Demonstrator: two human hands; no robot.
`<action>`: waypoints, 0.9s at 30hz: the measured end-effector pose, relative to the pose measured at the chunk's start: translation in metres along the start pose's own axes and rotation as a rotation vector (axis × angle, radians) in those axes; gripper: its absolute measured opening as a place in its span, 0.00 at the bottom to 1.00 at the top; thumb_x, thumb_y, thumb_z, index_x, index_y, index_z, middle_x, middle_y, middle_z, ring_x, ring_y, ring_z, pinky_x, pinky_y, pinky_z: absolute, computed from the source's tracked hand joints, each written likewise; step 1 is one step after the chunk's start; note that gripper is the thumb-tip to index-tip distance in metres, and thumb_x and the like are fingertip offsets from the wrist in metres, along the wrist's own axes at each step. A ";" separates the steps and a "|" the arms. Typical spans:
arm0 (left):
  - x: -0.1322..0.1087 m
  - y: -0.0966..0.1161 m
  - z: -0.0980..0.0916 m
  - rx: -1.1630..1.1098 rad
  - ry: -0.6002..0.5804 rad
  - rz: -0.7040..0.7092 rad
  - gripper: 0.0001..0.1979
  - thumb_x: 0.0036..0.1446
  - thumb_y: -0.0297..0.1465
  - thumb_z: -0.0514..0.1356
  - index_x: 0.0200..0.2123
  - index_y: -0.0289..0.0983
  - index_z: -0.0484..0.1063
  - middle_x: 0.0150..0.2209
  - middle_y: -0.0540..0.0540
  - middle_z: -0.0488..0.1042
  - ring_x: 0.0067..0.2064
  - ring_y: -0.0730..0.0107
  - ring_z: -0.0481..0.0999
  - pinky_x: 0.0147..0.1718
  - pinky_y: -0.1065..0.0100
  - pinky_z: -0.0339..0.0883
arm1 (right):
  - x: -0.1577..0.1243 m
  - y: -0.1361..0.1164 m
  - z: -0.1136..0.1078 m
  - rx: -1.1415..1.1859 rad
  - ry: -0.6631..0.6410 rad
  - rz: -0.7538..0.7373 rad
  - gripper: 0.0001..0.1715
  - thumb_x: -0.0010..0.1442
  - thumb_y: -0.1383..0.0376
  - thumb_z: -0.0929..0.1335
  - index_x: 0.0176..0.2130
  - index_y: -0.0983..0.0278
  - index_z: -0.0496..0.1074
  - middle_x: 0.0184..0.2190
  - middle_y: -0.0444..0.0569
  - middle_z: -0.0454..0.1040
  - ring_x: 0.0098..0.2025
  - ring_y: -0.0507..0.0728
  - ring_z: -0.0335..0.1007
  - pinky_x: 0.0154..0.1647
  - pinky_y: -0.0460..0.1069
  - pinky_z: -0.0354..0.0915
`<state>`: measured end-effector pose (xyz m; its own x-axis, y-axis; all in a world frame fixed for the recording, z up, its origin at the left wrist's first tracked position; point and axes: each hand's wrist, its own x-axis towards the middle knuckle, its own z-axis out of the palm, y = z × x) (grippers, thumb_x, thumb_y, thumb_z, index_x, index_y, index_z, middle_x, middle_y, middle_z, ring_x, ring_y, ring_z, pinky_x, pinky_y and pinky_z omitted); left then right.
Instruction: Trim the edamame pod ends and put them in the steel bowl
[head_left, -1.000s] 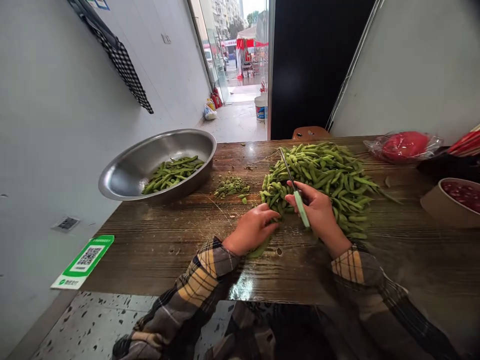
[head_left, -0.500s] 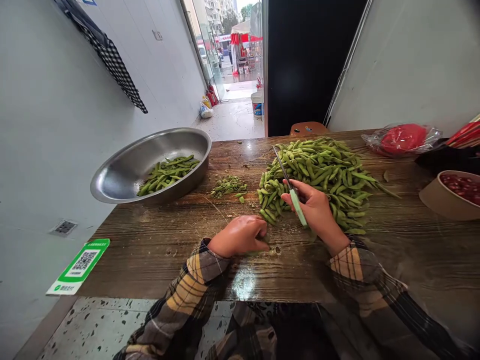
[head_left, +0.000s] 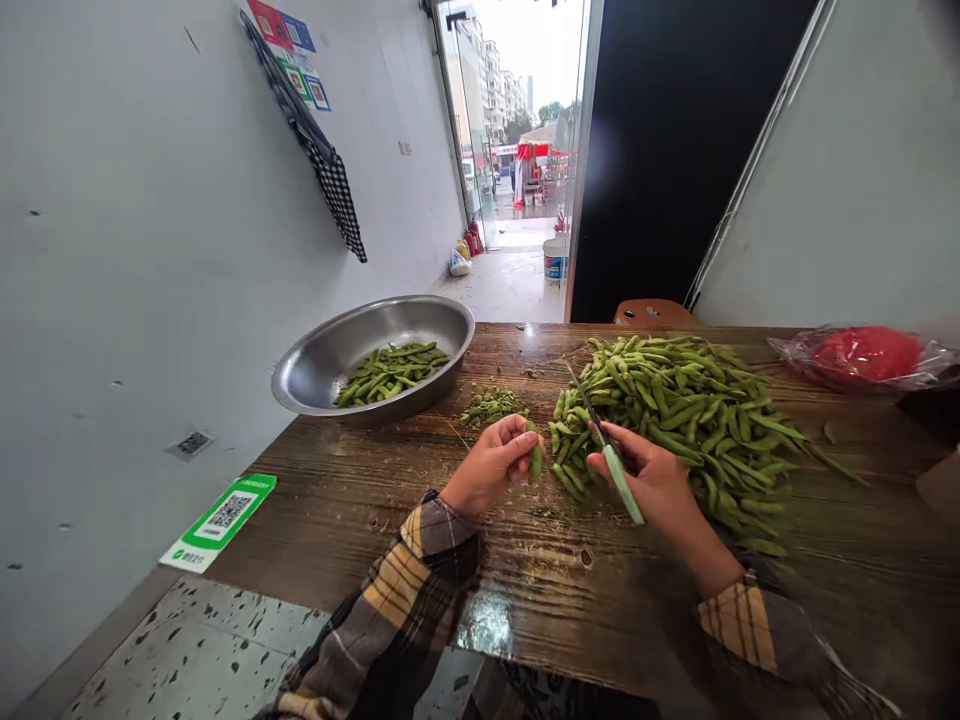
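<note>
My left hand [head_left: 491, 465] is closed on a single green bean pod [head_left: 535, 458], held up just above the wooden table [head_left: 420, 510]. My right hand [head_left: 652, 482] grips a pair of scissors [head_left: 609, 450] with a pale green handle, blades pointing away over the big pile of green pods [head_left: 675, 410]. The pile lies right behind and under my right hand. A small heap of cut pod tips [head_left: 491, 404] sits just beyond my left hand. A steel basin [head_left: 322, 365] with trimmed pods [head_left: 394, 368] stands at the far left of the table.
A plastic bag with something red [head_left: 862, 355] lies at the far right. A brown stool [head_left: 651, 313] stands behind the table. The grey wall runs along the left, with a QR sticker [head_left: 221, 518] low on it. An open doorway faces the street.
My left hand has come up from the table near the front edge with one pod and moved toward the scissors. The view has tilted up and shifted.
</note>
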<state>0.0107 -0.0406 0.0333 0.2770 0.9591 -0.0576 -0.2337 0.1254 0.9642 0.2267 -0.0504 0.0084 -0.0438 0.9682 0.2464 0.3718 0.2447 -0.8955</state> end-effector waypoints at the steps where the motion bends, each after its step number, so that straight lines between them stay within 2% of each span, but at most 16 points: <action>1: 0.001 -0.002 0.000 -0.054 0.019 -0.010 0.18 0.48 0.40 0.67 0.29 0.35 0.63 0.26 0.51 0.70 0.18 0.85 0.56 0.16 0.77 0.45 | 0.000 -0.001 0.001 -0.009 -0.006 -0.008 0.31 0.51 0.52 0.71 0.50 0.66 0.75 0.44 0.55 0.80 0.42 0.64 0.77 0.47 0.58 0.70; 6: 0.005 -0.006 -0.004 -0.205 0.054 -0.080 0.19 0.47 0.37 0.69 0.39 0.32 0.73 0.21 0.56 0.62 0.19 0.86 0.56 0.17 0.79 0.48 | -0.001 -0.004 0.006 -0.068 -0.024 -0.057 0.30 0.52 0.53 0.71 0.50 0.65 0.75 0.46 0.55 0.79 0.47 0.66 0.75 0.49 0.58 0.70; 10: 0.007 -0.007 -0.007 -0.278 0.072 -0.076 0.17 0.46 0.34 0.70 0.37 0.31 0.74 0.23 0.54 0.64 0.21 0.86 0.59 0.17 0.80 0.51 | -0.001 -0.004 0.008 -0.096 -0.031 -0.074 0.30 0.53 0.53 0.70 0.51 0.67 0.75 0.46 0.56 0.79 0.47 0.65 0.76 0.50 0.57 0.69; 14: 0.007 -0.008 -0.008 -0.264 0.088 -0.018 0.15 0.47 0.34 0.69 0.35 0.31 0.73 0.29 0.50 0.71 0.21 0.86 0.60 0.17 0.80 0.52 | -0.001 -0.003 0.008 -0.092 -0.037 -0.083 0.29 0.53 0.53 0.70 0.50 0.67 0.75 0.46 0.56 0.79 0.46 0.64 0.76 0.50 0.57 0.70; 17: 0.007 -0.007 -0.007 -0.195 0.074 0.014 0.15 0.50 0.37 0.67 0.33 0.31 0.70 0.34 0.46 0.75 0.20 0.87 0.59 0.15 0.79 0.48 | -0.001 -0.004 0.008 -0.083 -0.038 -0.082 0.29 0.53 0.53 0.70 0.50 0.67 0.75 0.46 0.56 0.79 0.45 0.64 0.76 0.50 0.58 0.70; 23: 0.007 -0.007 -0.005 -0.104 0.069 0.062 0.18 0.52 0.40 0.65 0.29 0.35 0.61 0.26 0.51 0.73 0.14 0.87 0.55 0.14 0.78 0.43 | -0.002 -0.006 0.009 -0.092 -0.039 -0.088 0.28 0.53 0.54 0.70 0.50 0.65 0.76 0.46 0.55 0.79 0.47 0.65 0.76 0.50 0.58 0.70; 27: 0.007 -0.006 -0.005 -0.119 0.094 0.056 0.17 0.50 0.38 0.67 0.32 0.35 0.63 0.26 0.53 0.71 0.16 0.86 0.57 0.14 0.78 0.44 | -0.003 -0.005 0.009 -0.108 -0.051 -0.125 0.26 0.53 0.55 0.71 0.50 0.64 0.76 0.47 0.54 0.79 0.48 0.65 0.76 0.51 0.59 0.69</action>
<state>0.0097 -0.0334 0.0255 0.1736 0.9842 -0.0343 -0.3569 0.0953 0.9293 0.2162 -0.0539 0.0085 -0.1424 0.9325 0.3318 0.4583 0.3593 -0.8130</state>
